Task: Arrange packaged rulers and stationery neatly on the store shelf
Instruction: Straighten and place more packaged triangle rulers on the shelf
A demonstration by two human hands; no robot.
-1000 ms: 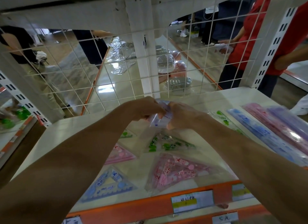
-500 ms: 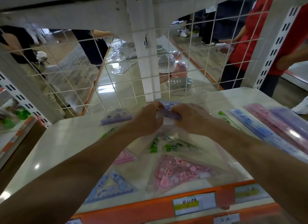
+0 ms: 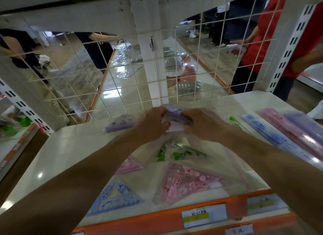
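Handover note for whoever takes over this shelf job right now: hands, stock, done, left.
Left hand and right hand: both grip one purple pack at the back middle of the shelf.
On it: purple triangle pack back left, green triangle pack centre, pink triangle pack front centre, blue triangle pack front left, long ruler packs along the right.
Done: those packs are laid out.
Left: place the held pack, probably by the purple triangle pack; tidy the centre packs if they overlap.

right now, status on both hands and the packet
Left hand and right hand both grip purple packet. Green triangle pack on shelf just nearer. Wire grid close behind.
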